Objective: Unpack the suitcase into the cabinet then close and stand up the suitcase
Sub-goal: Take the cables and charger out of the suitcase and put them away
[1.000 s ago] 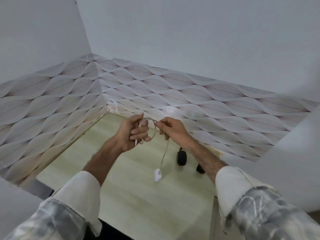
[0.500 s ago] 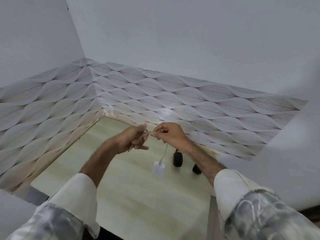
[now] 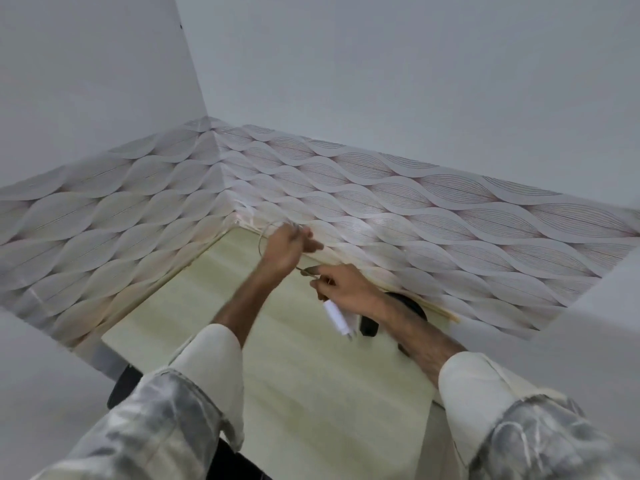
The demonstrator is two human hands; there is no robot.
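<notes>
thin white charger cable, partly coiled

Plain grey walls — wave-patterned wallpaper band — pale wood-grain surface.

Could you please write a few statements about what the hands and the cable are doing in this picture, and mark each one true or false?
1. Both hands hold the thin cable. True: the left hand and the right hand each grip it.
2. The white plug lies flat on the shelf. False: it hangs under the right hand.
3. The left hand is farther from the camera than the right hand. True.
4. The black item sits left of the left hand. False: it is on the right, partly hidden by the right forearm.
5. The sleeves are rolled down to the wrists. False: both forearms are bare.
</notes>
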